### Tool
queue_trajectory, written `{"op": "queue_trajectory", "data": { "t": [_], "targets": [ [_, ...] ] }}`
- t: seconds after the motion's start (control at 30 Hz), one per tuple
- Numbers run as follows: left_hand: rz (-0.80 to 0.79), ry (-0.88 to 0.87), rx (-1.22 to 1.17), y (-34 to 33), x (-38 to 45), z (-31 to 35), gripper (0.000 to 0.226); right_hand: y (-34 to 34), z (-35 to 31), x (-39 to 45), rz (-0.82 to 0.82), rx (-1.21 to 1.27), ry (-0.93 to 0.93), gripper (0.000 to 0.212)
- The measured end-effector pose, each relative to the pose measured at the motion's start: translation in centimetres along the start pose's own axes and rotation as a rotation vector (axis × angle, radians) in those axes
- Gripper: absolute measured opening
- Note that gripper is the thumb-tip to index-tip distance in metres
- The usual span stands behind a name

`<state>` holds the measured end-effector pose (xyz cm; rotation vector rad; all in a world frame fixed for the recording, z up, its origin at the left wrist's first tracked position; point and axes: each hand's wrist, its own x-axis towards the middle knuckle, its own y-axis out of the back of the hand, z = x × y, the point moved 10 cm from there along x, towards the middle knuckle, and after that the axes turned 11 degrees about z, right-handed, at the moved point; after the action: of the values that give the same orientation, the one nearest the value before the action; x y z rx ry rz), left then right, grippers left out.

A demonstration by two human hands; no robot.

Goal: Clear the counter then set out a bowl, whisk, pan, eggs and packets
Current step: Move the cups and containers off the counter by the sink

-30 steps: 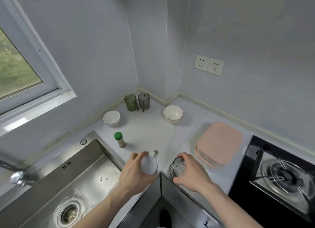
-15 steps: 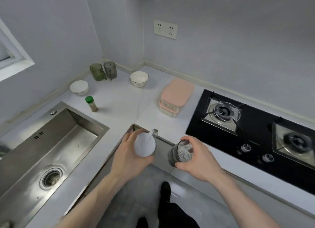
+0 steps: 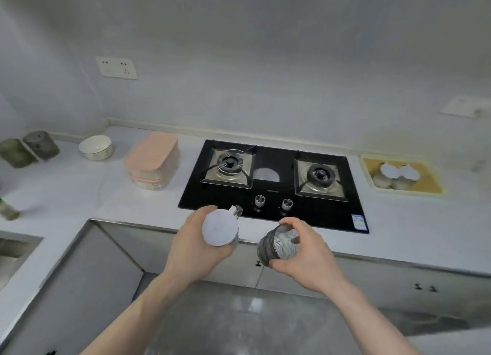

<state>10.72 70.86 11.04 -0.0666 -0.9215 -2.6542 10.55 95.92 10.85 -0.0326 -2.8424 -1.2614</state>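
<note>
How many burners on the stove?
2. The left burner sits nearer the pink container; the right burner sits nearer the yellow tray. Both are bare, nothing on them. None look hidden.

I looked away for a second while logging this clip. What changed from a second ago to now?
Both hands lifted off the corner counter and swung right, toward the black gas hob. The left hand keeps the white-lidded jar, the right hand the clear glass jar. Counter items stayed put.
</note>
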Motion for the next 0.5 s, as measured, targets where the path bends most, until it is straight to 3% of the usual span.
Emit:
{"op": "queue_trajectory", "data": {
  "t": [0.23,0.5],
  "targets": [
    [-0.135,-0.116,-0.095,-15.3,-3.1,13.5,0.077,14.6,15.5,-1.5,0.15,-0.051,-0.138,0.081],
    [-0.28,-0.237,-0.094,-26.4,-3.2,23.2,0.072,24.0,25.1,-1.0,0.279,-0.002,-0.223,0.08]
  ]
}}
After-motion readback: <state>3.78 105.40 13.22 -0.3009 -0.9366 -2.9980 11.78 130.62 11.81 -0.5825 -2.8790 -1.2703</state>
